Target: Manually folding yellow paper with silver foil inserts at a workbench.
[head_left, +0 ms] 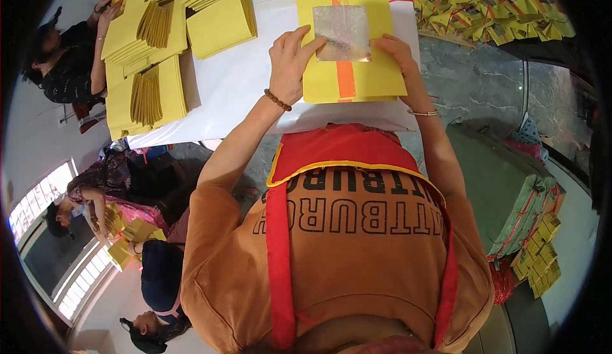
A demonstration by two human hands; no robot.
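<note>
Yellow paper point(319, 83) lies upright before me at the near edge of the white table, its lower edge toward my body. It bears a silver foil square point(342, 26) and an orange stripe point(345, 80). My left hand point(292, 57) grips the left side, thumb reaching over the front onto the foil and fingers bent at the edge. My right hand point(394, 53) holds the right side, its fingertips at the foil's right edge and the rest of it partly hidden by the paper. Whether there is one sheet or several is hard to tell.
Stacks of folded yellow paper point(220, 29) cover the table's left part, some fanned point(148, 99). White table cover point(223, 93) shows between them and me. A heap of yellow paper pieces point(478, 10) lies far right. Green wrapped bale point(491, 182) stands right; other people point(70, 67) work at left.
</note>
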